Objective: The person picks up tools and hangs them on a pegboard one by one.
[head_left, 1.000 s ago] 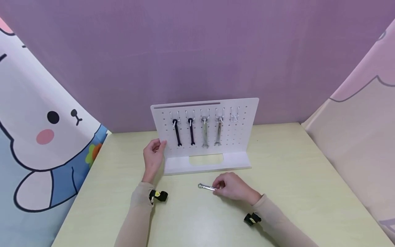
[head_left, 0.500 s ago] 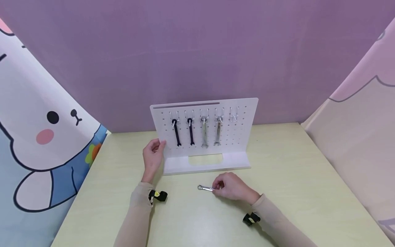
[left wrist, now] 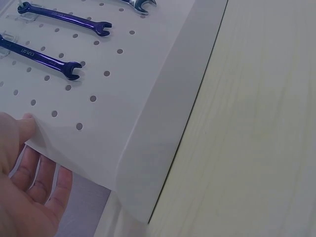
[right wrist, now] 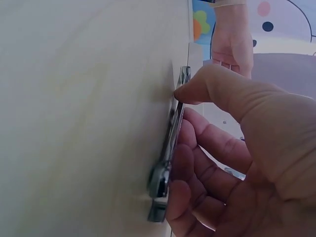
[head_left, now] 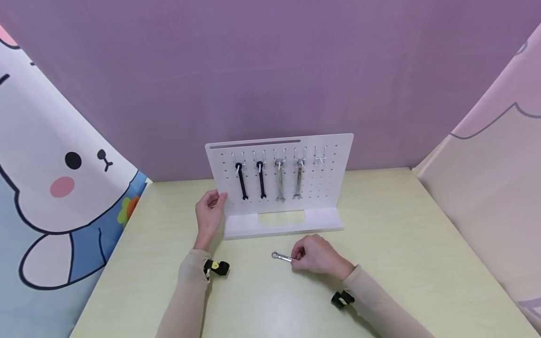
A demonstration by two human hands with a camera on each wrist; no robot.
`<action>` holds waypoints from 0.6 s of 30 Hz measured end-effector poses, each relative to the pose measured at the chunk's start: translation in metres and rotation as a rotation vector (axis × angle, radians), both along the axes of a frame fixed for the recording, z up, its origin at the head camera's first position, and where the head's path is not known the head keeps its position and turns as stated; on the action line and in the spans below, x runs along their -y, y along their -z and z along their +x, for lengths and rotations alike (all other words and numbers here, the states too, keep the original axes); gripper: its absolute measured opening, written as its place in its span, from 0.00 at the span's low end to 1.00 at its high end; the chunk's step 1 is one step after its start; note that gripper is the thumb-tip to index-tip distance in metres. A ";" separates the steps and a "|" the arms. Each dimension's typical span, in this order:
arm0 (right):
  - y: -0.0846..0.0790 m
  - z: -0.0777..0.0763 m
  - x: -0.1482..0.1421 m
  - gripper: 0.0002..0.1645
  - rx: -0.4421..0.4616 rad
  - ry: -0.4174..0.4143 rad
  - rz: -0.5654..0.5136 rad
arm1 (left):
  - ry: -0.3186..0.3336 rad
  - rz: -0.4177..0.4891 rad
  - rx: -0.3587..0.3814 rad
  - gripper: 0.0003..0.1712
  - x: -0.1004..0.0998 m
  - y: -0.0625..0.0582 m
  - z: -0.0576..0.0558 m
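Observation:
In the head view my right hand [head_left: 318, 256] pinches a small silver combination wrench [head_left: 282, 257] close above or on the table, in front of the pegboard. From the right wrist, the thumb presses one side of the wrench [right wrist: 173, 133] and the curled fingertips lie along the other; whether it touches the tabletop, I cannot tell. My left hand [head_left: 210, 216] grips the left edge of the white pegboard [head_left: 270, 206], thumb on the front, fingers [left wrist: 42, 175] behind. On its hooks hang two black wrenches [head_left: 242, 182] at left and two silver wrenches [head_left: 281, 183] beside them.
At the right end of the row, a hook [head_left: 320, 159] has nothing on it. The pegboard's base has a rectangular cutout. Under everything lies a pale wood-grain table [head_left: 262, 300]. A purple backdrop [head_left: 270, 70] stands behind, with printed cloths [head_left: 63, 206] at the sides.
Little differs. The right wrist has shifted very slightly left, and the wrench stays in the right hand. The left hand keeps its grip on the pegboard edge.

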State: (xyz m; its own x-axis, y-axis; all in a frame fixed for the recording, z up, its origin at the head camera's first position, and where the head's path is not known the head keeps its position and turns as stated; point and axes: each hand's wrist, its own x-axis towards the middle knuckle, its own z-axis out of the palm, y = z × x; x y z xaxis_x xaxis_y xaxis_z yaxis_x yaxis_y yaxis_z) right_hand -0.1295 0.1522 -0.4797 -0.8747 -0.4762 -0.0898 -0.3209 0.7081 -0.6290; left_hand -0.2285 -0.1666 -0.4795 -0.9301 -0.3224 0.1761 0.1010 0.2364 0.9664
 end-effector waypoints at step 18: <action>-0.004 0.000 -0.001 0.04 -0.085 0.017 -0.009 | 0.005 0.004 0.004 0.17 0.000 0.000 0.000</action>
